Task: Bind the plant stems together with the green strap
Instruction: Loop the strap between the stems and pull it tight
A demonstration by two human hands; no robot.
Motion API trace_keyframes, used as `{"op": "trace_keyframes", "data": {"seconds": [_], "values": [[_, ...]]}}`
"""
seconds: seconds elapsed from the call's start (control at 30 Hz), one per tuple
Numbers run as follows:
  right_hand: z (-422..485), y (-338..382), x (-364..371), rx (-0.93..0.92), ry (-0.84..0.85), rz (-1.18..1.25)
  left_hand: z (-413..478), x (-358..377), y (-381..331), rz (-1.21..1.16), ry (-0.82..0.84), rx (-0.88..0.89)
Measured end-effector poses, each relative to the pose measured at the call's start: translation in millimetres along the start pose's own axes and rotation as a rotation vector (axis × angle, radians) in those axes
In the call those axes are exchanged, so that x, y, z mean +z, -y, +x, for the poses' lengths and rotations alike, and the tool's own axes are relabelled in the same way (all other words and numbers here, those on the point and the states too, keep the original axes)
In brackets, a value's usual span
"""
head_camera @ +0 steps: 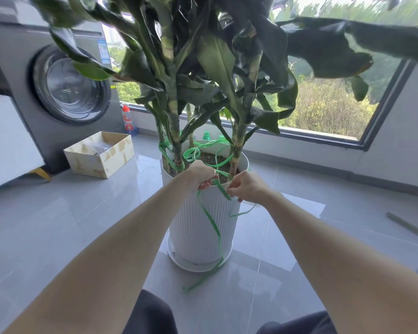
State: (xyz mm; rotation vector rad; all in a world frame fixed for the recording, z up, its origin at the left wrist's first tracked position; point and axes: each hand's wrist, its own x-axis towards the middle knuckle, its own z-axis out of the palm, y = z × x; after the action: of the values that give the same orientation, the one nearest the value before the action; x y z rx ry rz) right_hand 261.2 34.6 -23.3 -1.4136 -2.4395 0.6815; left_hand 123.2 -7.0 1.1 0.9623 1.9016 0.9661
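One strap (220,188) between left grip (203,175), right grip (247,186)

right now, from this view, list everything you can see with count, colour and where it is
green strap: one, green, looped round stems, tail trailing to floor
plant stems: several, green, rising from pot soil
pot: one, white, centre floor
washing machine: one, grey, left
box: one, pale wood, floor beside machine
bottle: one, red-capped, behind box
cups: two, green, behind pot
rod: one, metallic, floor right
left hand: one, bare, grips strap at pot rim
right hand: one, bare, pinches strap at pot rim
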Motion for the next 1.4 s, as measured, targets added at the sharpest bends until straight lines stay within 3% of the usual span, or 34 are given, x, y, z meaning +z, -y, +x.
{"op": "trace_keyframes", "data": {"seconds": [0.2, 0.4, 0.63, 0.73, 0.9, 1.0, 1.17, 1.3, 1.4], "values": [[3.2, 5.8, -3.8, 0.014, -0.022, 0.264, -5.5, 2.5, -6.4, -0.007, -0.01, 0.001], [5.8, 5.6, 0.9, 0.032, 0.034, 0.031, -7.7, -2.1, -11.8, -0.242, 0.057, -0.104], [9.7, -3.8, -2.9, 0.131, -0.031, -0.035, -21.1, -11.8, -27.9, -0.496, 0.065, -0.067], [6.9, 0.0, -5.8, 0.137, -0.091, 0.026, -26.7, -17.7, -28.3, -0.42, 0.052, -0.035], [-2.3, 17.8, -12.4, 0.109, -0.351, 0.109, -34.4, -26.1, -16.4, -0.263, 0.044, 0.034], [-2.1, 25.7, -13.9, 0.131, -0.3, 0.259, -40.5, -35.4, -9.9, -0.171, 0.05, 0.066], [-4.6, 34.0, -15.7, 0.239, -0.242, 0.546, -51.0, -63.7, -4.3, -0.279, 0.034, 0.095], [-8.7, 40.4, -14.8, 0.334, -0.194, 0.545, -62.6, -73.9, 4.9, -0.101, -0.067, 0.155], [-7.2, 40.9, -13.5, 0.388, -0.27, 0.56, -65.4, -81.5, 10.9, -0.072, -0.104, 0.213]]}}
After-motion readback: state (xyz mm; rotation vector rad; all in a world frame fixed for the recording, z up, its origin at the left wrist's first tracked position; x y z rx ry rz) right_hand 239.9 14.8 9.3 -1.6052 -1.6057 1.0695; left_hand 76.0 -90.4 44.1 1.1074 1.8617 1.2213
